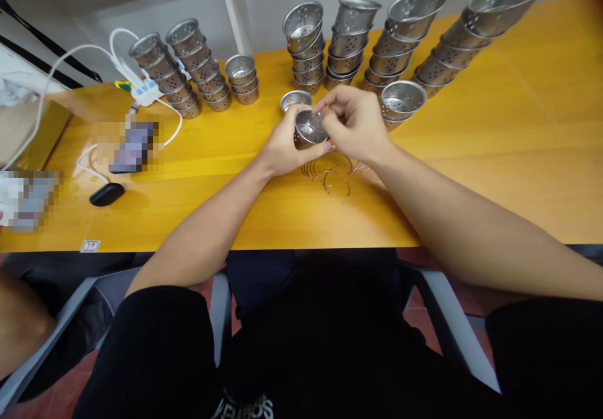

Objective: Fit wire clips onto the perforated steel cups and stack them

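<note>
Just beyond the curved wires (pixel 312 170): perforated metal cup (pixel 309 129), mouth upward.
Left hand (pixel 282 147): clamped around the cup.
Right hand (pixel 358 120): fingers bent at its rim; cannot tell whether they pinch anything.
Tabletop (pixel 235 199), left rear: 3 cup stacks (pixel 200 61).

Can't tell what, if anything, the right hand (pixel 360 124) pinches at the held cup (pixel 308 133). Left hand (pixel 285 146) hides that cup's near side and, with it, the lower part of the cup behind (pixel 296 98). Wire arcs (pixel 326 183) partly covered by the hands, count unclear. Phone (pixel 135 147) pixelated. Shirt print (pixel 257 409) cut at bottom edge.
</note>
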The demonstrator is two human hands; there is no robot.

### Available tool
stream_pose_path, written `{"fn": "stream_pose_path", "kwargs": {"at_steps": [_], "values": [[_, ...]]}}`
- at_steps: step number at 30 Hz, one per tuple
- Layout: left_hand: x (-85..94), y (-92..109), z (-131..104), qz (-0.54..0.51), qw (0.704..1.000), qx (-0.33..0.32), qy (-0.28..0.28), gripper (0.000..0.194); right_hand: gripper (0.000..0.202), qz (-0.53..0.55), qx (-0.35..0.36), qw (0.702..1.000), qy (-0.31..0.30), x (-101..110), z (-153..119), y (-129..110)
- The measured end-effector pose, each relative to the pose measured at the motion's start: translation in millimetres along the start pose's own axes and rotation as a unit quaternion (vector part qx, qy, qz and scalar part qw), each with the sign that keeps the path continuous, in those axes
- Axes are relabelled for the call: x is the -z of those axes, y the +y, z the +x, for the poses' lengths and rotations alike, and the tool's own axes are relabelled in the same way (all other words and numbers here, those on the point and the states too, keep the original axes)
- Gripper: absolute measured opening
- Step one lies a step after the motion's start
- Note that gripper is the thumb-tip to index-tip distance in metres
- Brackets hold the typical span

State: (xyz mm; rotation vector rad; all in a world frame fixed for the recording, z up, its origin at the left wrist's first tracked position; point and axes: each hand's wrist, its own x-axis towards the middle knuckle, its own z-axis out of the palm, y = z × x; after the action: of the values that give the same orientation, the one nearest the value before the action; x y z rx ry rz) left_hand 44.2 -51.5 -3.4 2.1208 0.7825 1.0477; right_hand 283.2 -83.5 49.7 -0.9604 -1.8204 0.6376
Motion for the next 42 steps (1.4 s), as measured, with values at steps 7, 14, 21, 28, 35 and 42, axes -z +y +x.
{"fn": "stream_pose_path", "kwargs": {"at_steps": [7, 14, 21, 28, 35, 42], "values": [[2.5, -12, -2, -0.087, 0.996, -0.023, -0.008, 0.101, 0.078, 0.096, 0.005, 0.991, -0.089, 14, -2, -11], [-2.6, -21, 0, -0.051, 0.996, -0.073, 0.002, 0.097, 0.082, 0.146, -0.041, 0.987, -0.048, 4, 0, -14], [-1.2, -29, 1, -0.040, 0.995, -0.090, 0.004, 0.095, 0.073, 0.196, -0.080, 0.973, -0.088, 7, -1, -18], [1.3, -22, 0, -0.043, 0.997, -0.067, -0.006, 0.100, 0.075, 0.172, -0.053, 0.980, -0.088, 4, -1, -15], [5.5, -12, -1, -0.009, 0.999, 0.012, 0.035, 0.102, 0.073, 0.018, -0.017, 1.000, -0.016, 7, -5, -12], [11.4, -5, 2, 0.008, 0.996, 0.036, 0.078, 0.096, 0.025, -0.046, 0.033, 0.997, -0.055, 16, -5, -18]]}}
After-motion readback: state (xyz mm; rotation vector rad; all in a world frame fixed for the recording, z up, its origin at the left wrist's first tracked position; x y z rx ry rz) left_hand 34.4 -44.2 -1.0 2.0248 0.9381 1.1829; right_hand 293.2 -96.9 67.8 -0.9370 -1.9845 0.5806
